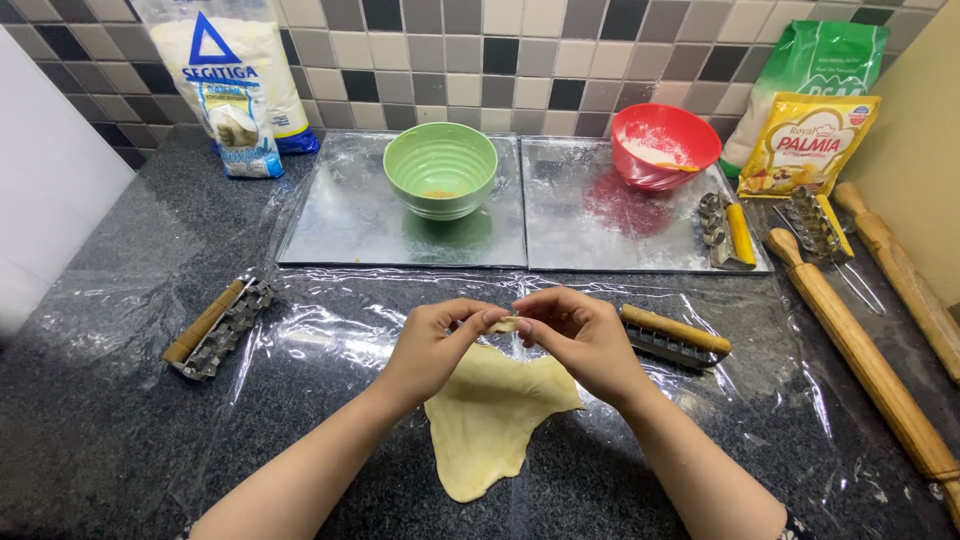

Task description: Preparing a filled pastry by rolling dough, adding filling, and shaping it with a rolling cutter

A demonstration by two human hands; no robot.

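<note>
Yellow dough sheet (492, 420) lies near the desk's (100, 420) front edge; left hand (432, 345) and right hand (583, 335) both pinch its far rim.

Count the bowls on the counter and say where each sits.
2. The green bowl sits on the left tray; the red bowl sits on the right tray. None seems hidden.
</note>
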